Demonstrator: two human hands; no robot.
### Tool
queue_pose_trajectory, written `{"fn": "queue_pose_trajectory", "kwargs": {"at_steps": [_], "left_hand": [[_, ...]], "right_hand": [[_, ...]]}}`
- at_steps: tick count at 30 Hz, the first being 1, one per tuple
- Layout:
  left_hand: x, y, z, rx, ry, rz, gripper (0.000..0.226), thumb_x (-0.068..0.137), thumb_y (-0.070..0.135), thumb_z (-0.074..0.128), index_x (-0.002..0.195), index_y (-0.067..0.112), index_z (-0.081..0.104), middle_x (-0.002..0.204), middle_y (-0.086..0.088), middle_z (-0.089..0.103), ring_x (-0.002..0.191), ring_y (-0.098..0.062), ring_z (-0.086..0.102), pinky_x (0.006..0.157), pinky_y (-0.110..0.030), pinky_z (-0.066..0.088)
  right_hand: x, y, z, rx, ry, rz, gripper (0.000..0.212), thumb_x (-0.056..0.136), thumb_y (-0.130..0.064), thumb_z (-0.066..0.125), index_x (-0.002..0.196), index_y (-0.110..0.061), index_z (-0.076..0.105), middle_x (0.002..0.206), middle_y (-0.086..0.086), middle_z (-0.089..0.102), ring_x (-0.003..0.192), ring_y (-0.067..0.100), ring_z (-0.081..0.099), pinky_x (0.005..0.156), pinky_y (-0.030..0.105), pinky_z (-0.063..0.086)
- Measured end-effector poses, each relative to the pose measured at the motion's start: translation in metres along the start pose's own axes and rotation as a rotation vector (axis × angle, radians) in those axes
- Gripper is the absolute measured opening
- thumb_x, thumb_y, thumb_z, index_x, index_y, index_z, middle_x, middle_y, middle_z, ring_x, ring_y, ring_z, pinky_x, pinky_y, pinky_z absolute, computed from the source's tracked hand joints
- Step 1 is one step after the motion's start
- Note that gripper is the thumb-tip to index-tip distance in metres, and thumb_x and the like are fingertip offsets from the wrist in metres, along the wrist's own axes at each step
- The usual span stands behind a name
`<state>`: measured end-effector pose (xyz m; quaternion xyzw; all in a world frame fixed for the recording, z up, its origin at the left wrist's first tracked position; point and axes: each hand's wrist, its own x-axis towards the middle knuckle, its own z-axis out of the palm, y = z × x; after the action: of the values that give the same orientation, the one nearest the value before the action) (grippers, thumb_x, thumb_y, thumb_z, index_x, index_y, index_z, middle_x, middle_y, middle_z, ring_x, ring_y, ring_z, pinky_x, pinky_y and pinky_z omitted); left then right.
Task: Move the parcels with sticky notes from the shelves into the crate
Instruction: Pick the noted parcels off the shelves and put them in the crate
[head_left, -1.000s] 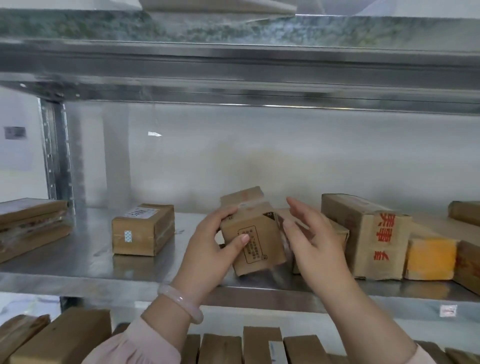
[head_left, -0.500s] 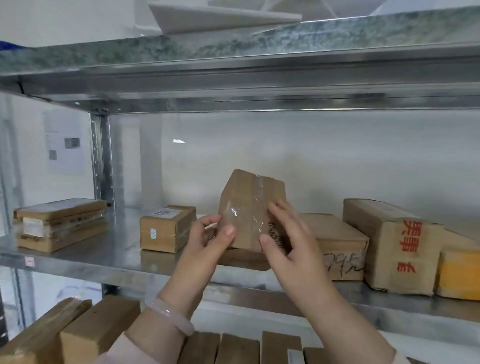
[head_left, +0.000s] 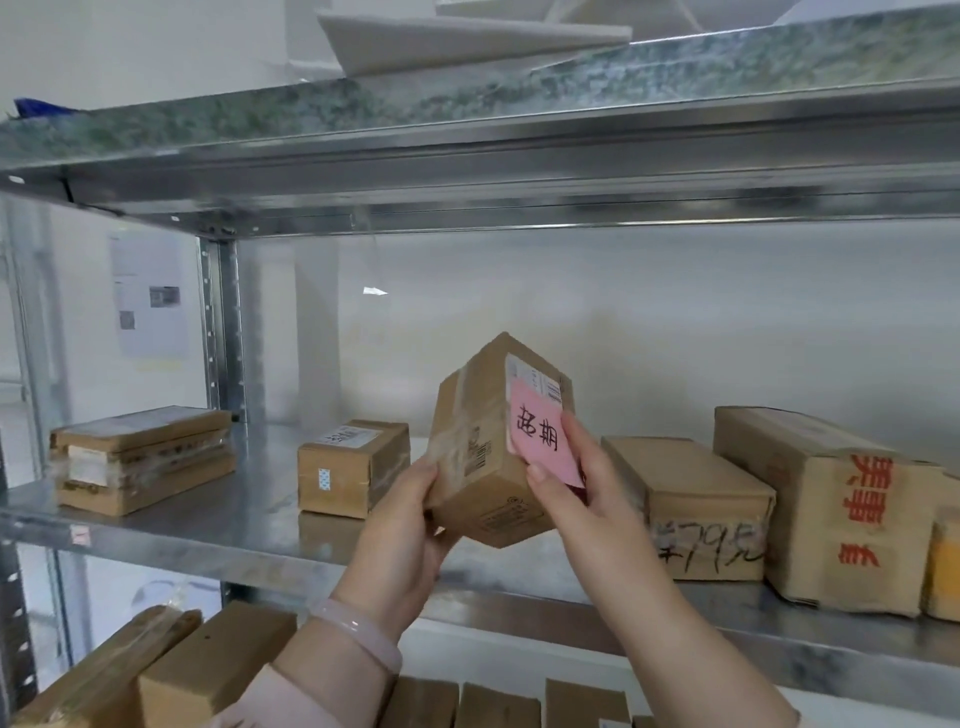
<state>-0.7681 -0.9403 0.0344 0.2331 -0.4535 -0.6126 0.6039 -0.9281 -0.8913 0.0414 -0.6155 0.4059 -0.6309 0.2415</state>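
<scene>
I hold a small brown cardboard parcel tilted in the air above the front of the middle metal shelf. A pink sticky note with black handwriting is stuck on its right face, below a white shipping label. My left hand grips the parcel's lower left side. My right hand grips its right side, with the thumb on the note's lower edge. No crate is in view.
Other parcels stand on the same shelf: a flat one at far left, a small one beside my left hand, one with black writing, and a tall one with red characters. More boxes lie on the shelf below.
I have lifted the parcel off the shelf and turned it in both hands, so the face with the pink sticky note now shows. The view has shifted slightly left.
</scene>
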Motion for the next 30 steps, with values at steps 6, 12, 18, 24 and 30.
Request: {"fn": "queue_pose_trajectory", "kwargs": {"at_steps": [6, 12, 18, 24, 30], "left_hand": [[0.006, 0.015, -0.015, 0.462, 0.081, 0.143, 0.026, 0.094, 0.036, 0.059, 0.118, 0.047, 0.059, 0.116, 0.008, 0.069, 0.101, -0.004, 0.067, 0.076, -0.021, 0.053], [0.002, 0.030, -0.023, 0.377, -0.065, 0.171, 0.091, 0.050, 0.062, 0.082, 0.132, 0.045, 0.048, 0.126, 0.010, 0.065, 0.118, -0.009, 0.060, 0.100, -0.035, 0.051], [-0.034, 0.045, -0.047, 0.389, -0.015, 0.275, 0.078, 0.061, 0.040, 0.078, 0.134, 0.046, 0.050, 0.122, 0.014, 0.067, 0.117, -0.014, 0.062, 0.103, -0.046, 0.047], [-0.095, 0.060, -0.087, 0.593, 0.253, 0.449, 0.071, 0.069, 0.059, 0.068, 0.132, 0.067, 0.037, 0.137, 0.025, 0.051, 0.131, -0.008, 0.048, 0.110, -0.044, 0.040], [-0.153, 0.065, -0.138, 0.721, 0.375, 0.529, 0.051, 0.090, 0.050, 0.053, 0.137, 0.060, 0.037, 0.144, 0.017, 0.048, 0.137, -0.013, 0.041, 0.113, -0.045, 0.034]], "right_hand": [[0.009, 0.007, 0.016, -0.204, 0.035, -0.116, 0.070, 0.081, -0.042, 0.072, 0.132, -0.063, 0.031, 0.131, -0.030, 0.044, 0.119, -0.018, 0.040, 0.092, 0.006, 0.034], [0.006, 0.009, 0.039, -0.307, 0.009, -0.290, 0.076, 0.082, -0.044, 0.070, 0.146, -0.044, 0.029, 0.147, -0.023, 0.029, 0.132, -0.015, 0.025, 0.096, -0.003, 0.024], [-0.009, -0.006, 0.065, -0.058, -0.103, -0.289, 0.054, 0.090, -0.040, 0.048, 0.140, -0.055, 0.035, 0.152, -0.020, 0.029, 0.137, -0.010, 0.025, 0.096, 0.000, 0.030], [-0.036, -0.008, 0.115, 0.080, -0.244, -0.286, 0.055, 0.090, -0.032, 0.053, 0.133, -0.063, 0.038, 0.146, -0.028, 0.033, 0.132, -0.009, 0.034, 0.090, 0.004, 0.041], [-0.071, -0.003, 0.179, 0.160, -0.363, -0.239, 0.064, 0.091, -0.016, 0.062, 0.132, -0.061, 0.040, 0.143, -0.029, 0.038, 0.135, -0.003, 0.036, 0.101, 0.016, 0.042]]}}
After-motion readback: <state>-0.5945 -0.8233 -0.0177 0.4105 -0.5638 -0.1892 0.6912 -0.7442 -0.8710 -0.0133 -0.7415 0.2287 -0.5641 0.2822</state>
